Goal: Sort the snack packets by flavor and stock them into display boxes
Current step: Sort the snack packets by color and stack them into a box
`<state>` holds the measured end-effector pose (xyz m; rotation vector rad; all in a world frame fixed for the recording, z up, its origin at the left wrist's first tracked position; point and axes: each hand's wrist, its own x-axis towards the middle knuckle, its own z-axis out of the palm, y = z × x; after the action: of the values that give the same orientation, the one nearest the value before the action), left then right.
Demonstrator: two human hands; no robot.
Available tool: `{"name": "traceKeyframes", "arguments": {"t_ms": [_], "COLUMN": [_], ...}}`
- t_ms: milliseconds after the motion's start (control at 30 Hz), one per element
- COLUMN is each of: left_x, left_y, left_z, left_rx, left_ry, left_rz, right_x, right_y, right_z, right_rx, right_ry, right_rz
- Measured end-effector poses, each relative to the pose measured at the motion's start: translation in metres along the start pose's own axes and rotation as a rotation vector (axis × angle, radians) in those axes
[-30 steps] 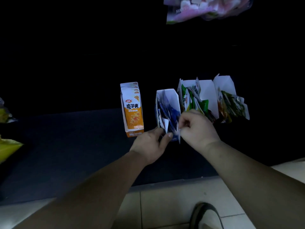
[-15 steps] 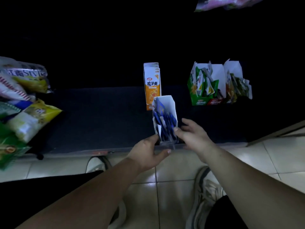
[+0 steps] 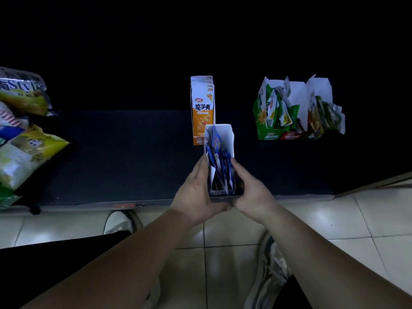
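- Four display boxes can be made out: a blue box (image 3: 219,130), an orange box (image 3: 202,110), a green box (image 3: 265,121) and a red box (image 3: 292,136).
- The blue box, full of upright blue packets (image 3: 219,150), lies at the near edge of the dark surface (image 3: 124,157). The left grip (image 3: 196,192) clasps its 9 o'clock side and the right grip (image 3: 252,192) its 3 o'clock side, both wrapped round its lower end.
- The orange box, just at 12 o'clock of it, reads "魔芋爽".
- The green and red boxes touch at 2 o'clock.
- The snack bags (image 3: 26,148) are heaped at 9 o'clock; one reads "Style".
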<state>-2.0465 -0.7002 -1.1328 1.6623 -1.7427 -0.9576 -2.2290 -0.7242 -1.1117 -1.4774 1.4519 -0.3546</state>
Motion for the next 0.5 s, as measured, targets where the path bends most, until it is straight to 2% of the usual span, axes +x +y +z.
{"name": "traceKeyframes", "arguments": {"t_ms": [100, 200, 333, 433, 500], "left_x": [0.001, 0.005, 0.027, 0.04, 0.041], "left_y": [-0.005, -0.003, 0.005, 0.012, 0.014], "left_z": [0.0, -0.006, -0.024, -0.03, -0.03], "left_rx": [0.127, 0.054, -0.016, -0.046, -0.039], "left_ry": [0.005, 0.116, 0.216, 0.315, 0.331], "left_rz": [0.018, 0.017, -0.127, -0.237, -0.223], "right_x": [0.009, 0.015, 0.022, 0.024, 0.026], "right_y": [0.004, -0.002, -0.016, -0.021, -0.023], "right_z": [-0.007, -0.004, 0.0, 0.004, 0.008], "right_rx": [-0.022, 0.124, 0.275, 0.263, 0.28], "right_ry": [0.049, 0.127, 0.28, 0.285, 0.291], "right_rz": [-0.049, -0.038, 0.08, 0.056, 0.028]}}
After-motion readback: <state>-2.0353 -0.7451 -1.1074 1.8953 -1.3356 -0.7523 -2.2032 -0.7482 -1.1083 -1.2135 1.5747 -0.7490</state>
